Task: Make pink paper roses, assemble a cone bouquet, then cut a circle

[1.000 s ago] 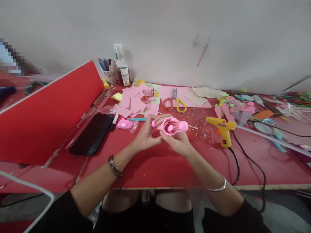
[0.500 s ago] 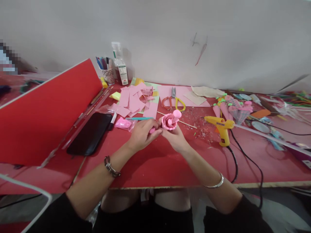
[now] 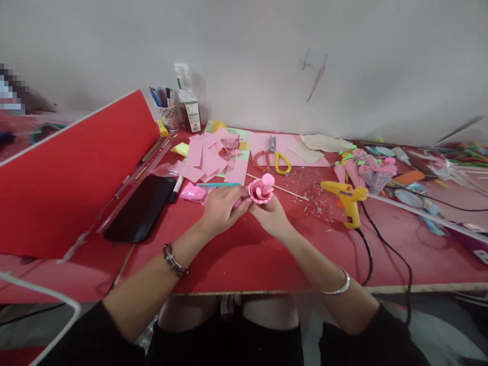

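A pink flower (image 3: 261, 190) with curled layers, a scalloped rim and a round disc sticking up from its top sits in my right hand (image 3: 273, 219), whose fingers are closed around its underside. Against its left side comes my left hand (image 3: 222, 207), fingers pinched on a small pink lump (image 3: 238, 203) that looks like soft clay; most of it is hidden. Just beyond my left hand lie a plastic packet of pink clay (image 3: 192, 192) and a light-blue stick (image 3: 219, 185).
Pink paper pieces (image 3: 208, 155) and scissors (image 3: 272, 155) lie at the back. A yellow glue gun (image 3: 348, 199) with its cord is on the right, near small pink cones (image 3: 354, 173). On the left are a black phone (image 3: 141, 208) and a leaning red board (image 3: 84, 173).
The flower has shifted slightly left and tilted in my right hand, toward my left fingers. The pink lump shows less between my left fingers. Things on the table have stayed put.
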`<state>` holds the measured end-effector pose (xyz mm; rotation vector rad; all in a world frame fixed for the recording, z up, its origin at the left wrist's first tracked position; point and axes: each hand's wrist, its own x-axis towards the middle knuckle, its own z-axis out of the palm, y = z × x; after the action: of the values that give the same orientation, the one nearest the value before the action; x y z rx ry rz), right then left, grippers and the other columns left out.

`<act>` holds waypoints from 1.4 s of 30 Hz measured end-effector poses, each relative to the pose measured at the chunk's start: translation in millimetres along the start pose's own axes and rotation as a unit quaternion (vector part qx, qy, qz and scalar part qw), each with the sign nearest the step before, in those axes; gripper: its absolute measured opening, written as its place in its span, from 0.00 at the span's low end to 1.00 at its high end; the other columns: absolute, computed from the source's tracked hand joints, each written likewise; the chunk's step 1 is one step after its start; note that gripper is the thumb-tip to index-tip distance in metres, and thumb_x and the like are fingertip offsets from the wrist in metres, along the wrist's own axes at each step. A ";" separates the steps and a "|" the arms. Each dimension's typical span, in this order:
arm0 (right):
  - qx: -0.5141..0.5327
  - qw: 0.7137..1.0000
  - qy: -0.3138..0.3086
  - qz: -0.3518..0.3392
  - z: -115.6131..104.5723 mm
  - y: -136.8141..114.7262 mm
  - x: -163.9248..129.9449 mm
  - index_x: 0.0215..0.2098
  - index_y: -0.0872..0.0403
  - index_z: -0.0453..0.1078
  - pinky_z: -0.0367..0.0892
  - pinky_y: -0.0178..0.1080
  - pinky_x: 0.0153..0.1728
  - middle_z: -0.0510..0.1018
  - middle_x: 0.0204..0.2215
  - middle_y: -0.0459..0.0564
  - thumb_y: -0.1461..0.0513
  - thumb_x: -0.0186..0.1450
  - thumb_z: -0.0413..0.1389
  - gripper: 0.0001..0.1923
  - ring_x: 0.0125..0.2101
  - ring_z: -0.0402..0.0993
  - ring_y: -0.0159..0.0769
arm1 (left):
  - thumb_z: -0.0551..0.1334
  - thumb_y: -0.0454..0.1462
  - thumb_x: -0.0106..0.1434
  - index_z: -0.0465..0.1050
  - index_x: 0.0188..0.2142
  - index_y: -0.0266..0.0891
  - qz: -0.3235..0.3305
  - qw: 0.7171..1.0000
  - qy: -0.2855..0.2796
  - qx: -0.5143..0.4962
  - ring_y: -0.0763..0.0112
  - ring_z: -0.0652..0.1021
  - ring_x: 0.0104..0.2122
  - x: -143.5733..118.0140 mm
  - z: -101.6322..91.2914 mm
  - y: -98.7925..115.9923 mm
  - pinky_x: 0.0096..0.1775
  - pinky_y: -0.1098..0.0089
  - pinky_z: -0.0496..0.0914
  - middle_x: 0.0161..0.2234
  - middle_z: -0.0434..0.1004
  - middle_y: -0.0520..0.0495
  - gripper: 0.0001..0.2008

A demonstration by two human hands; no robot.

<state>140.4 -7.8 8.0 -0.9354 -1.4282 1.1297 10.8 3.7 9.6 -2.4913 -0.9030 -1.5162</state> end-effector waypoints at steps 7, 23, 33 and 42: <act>-0.073 0.996 0.010 -0.045 -0.9 1.9 0.2 0.29 0.52 0.62 0.64 0.35 0.29 0.68 0.24 0.44 0.62 0.50 0.53 0.07 0.26 0.64 0.31 | 0.48 0.37 0.63 0.63 0.26 0.39 0.019 1.000 -0.002 0.005 0.75 0.68 0.18 1.1 0.4 0.4 0.23 0.74 0.61 0.18 0.70 0.53 0.11; -0.029 0.999 -0.006 -0.045 -1.5 5.3 0.0 0.27 0.52 0.61 0.63 0.37 0.30 0.67 0.23 0.45 0.56 0.50 0.57 0.12 0.25 0.63 0.32 | 0.50 0.46 0.61 0.57 0.19 0.40 0.020 1.000 0.015 0.008 0.76 0.64 0.16 1.2 0.6 0.7 0.21 0.74 0.58 0.14 0.63 0.55 0.18; -0.075 0.995 -0.014 -0.067 -0.5 6.8 -2.0 0.28 0.52 0.62 0.64 0.39 0.33 0.70 0.26 0.47 0.53 0.53 0.56 0.12 0.28 0.66 0.34 | 0.50 0.47 0.61 0.58 0.18 0.39 0.021 1.000 0.011 0.017 0.77 0.63 0.16 1.2 0.9 0.2 0.22 0.74 0.58 0.14 0.62 0.55 0.20; -0.003 0.999 -0.039 -0.022 -0.4 -3.1 -1.2 0.26 0.52 0.60 0.63 0.37 0.30 0.65 0.22 0.44 0.55 0.50 0.57 0.12 0.24 0.62 0.31 | 0.51 0.53 0.57 0.56 0.17 0.40 0.007 1.000 0.016 -0.001 0.77 0.63 0.16 -0.4 1.7 -1.0 0.20 0.74 0.57 0.14 0.60 0.55 0.22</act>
<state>141.0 -9.6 10.6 -0.8690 -1.5090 1.1410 11.5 5.0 8.2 -2.4607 -0.8785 -1.5490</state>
